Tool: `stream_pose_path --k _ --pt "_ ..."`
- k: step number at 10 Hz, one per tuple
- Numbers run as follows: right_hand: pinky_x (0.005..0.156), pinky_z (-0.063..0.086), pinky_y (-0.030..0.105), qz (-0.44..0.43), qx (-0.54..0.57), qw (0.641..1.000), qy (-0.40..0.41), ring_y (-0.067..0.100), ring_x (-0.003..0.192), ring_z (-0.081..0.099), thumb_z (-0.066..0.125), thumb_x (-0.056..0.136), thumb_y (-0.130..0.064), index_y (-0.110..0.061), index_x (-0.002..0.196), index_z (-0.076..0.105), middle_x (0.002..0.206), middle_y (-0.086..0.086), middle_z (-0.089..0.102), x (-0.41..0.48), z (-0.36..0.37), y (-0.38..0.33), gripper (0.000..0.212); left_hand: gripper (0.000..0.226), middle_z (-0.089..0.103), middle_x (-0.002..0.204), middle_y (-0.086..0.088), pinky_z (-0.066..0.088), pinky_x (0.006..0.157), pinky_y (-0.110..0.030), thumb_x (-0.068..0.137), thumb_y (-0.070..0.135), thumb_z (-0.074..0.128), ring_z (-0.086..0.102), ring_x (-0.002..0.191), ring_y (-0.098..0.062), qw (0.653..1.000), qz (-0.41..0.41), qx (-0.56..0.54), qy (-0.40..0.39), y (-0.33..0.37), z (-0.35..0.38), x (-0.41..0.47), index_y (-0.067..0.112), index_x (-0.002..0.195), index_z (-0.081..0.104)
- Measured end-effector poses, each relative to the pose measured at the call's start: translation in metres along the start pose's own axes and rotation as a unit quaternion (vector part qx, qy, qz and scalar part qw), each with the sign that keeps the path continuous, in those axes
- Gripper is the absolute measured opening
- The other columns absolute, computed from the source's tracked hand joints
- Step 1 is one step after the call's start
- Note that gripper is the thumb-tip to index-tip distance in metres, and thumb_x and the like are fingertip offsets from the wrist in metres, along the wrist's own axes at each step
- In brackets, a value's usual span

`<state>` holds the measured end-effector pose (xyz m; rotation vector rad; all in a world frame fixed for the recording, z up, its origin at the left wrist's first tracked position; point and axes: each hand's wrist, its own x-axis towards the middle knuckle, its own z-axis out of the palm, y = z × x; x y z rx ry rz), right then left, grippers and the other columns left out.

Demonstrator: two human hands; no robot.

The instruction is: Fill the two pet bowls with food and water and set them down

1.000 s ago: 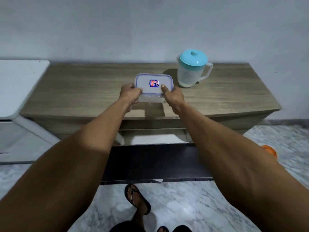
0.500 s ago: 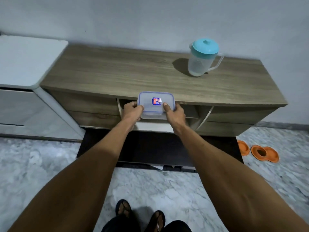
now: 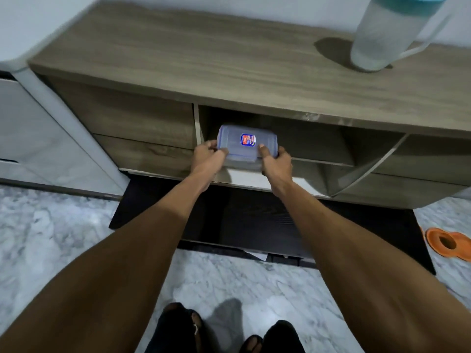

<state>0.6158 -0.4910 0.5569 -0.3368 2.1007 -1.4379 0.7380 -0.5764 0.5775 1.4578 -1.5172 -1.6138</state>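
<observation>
A clear plastic food container [image 3: 246, 143] with a blue-rimmed lid and a red-and-blue sticker is held at the mouth of the cabinet's open middle shelf. My left hand [image 3: 207, 155] grips its left end and my right hand [image 3: 276, 161] grips its right end, thumbs on the lid. A translucent water jug [image 3: 387, 34] with a teal lid stands on the cabinet top at the far right. An orange double pet bowl [image 3: 449, 244] lies on the floor at the right edge, partly cut off.
The low wooden cabinet [image 3: 229, 62] has an open compartment in the middle and a slanted divider to the right. A white unit [image 3: 38, 138] stands to its left. A dark mat [image 3: 244, 220] covers the marble floor before the cabinet. My sandalled feet [image 3: 221, 332] are below.
Both hands have carried the container off the cabinet top, down past its front edge and into the mouth of the middle shelf. The camera has dropped lower and closer.
</observation>
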Motion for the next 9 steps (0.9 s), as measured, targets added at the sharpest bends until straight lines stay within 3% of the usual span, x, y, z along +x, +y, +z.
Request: stream_pose_path --k 1,2,3,4,5,6,8,9 --pt "0.089 0.055 0.054 -0.022 0.001 1.0 0.014 0.025 0.086 0.064 0.064 0.068 -0.057 -0.019 0.106 0.064 0.103 0.009 0.072 0.051 0.024 0.023 0.054 0.04 0.066 0.122 -0.009 0.052 0.096 -0.032 0.092 0.01 0.061 0.06 0.097 -0.016 1.0 0.027 -0.007 0.005 -0.011 0.006 0.03 0.007 0.131 0.055" --pt "0.1 0.05 0.045 -0.038 -0.022 0.999 0.023 0.032 0.112 0.061 0.062 0.072 -0.062 -0.011 0.127 0.057 0.124 0.014 0.064 0.065 0.039 0.017 0.075 0.052 0.055 0.137 -0.009 0.045 0.107 -0.037 0.095 0.012 0.059 0.056 0.118 -0.021 0.999 0.048 -0.007 -0.008 -0.017 0.012 0.058 0.006 0.143 0.041" --pt "0.1 0.043 0.03 -0.059 -0.039 0.997 0.018 0.031 0.12 0.055 0.06 0.091 -0.042 -0.008 0.133 0.054 0.129 0.014 0.061 0.084 0.048 0.015 0.054 0.063 0.042 0.151 -0.012 0.036 0.114 -0.035 0.097 0.022 0.057 0.043 0.137 -0.025 0.997 0.068 0.021 0.012 -0.022 0.02 0.083 0.005 0.15 0.029" --pt "0.109 0.04 0.033 -0.084 -0.047 0.995 0.015 0.031 0.128 0.051 0.058 0.093 -0.044 -0.014 0.143 0.047 0.139 0.012 0.056 0.105 0.058 0.019 0.059 0.048 0.051 0.138 -0.014 0.036 0.096 -0.022 0.101 0.023 0.047 0.049 0.125 -0.025 0.992 0.096 0.077 0.038 -0.027 0.026 0.101 0.001 0.142 0.039" --pt "0.114 0.032 0.032 -0.088 -0.055 0.995 0.005 0.03 0.136 0.042 0.056 0.094 -0.046 -0.017 0.148 0.038 0.148 0.009 0.047 0.118 0.065 0.024 0.064 0.036 0.051 0.114 -0.009 0.034 0.083 -0.023 0.102 0.021 0.042 0.046 0.1 -0.018 0.986 0.114 0.109 0.053 -0.034 0.03 0.113 0.0 0.132 0.046" --pt "0.115 0.029 0.031 -0.08 -0.075 0.994 0.005 0.029 0.139 0.039 0.054 0.096 -0.048 -0.017 0.151 0.035 0.152 0.008 0.042 0.122 0.068 0.025 0.066 0.035 0.045 0.106 -0.007 0.034 0.082 -0.024 0.102 0.021 0.042 0.044 0.098 -0.019 0.984 0.114 0.126 0.064 -0.037 0.032 0.12 -0.001 0.129 0.047" --pt "0.115 0.03 0.033 -0.051 -0.107 0.993 -0.011 0.032 0.14 0.037 0.048 0.097 -0.051 -0.015 0.152 0.032 0.153 0.01 0.041 0.117 0.064 0.009 0.067 0.042 0.054 0.132 -0.015 0.036 0.091 -0.025 0.099 0.024 0.049 0.05 0.123 -0.03 0.993 0.06 0.098 0.008 -0.023 0.028 0.115 0.002 0.134 0.045" --pt "0.111 0.035 0.034 -0.039 -0.107 0.993 -0.02 0.033 0.136 0.043 0.051 0.098 -0.041 -0.011 0.15 0.035 0.148 0.015 0.047 0.101 0.053 0.009 0.062 0.058 0.048 0.143 -0.015 0.039 0.107 -0.033 0.097 0.032 0.054 0.048 0.129 -0.03 0.994 0.027 0.103 -0.037 -0.019 0.014 0.105 0.005 0.145 0.036"
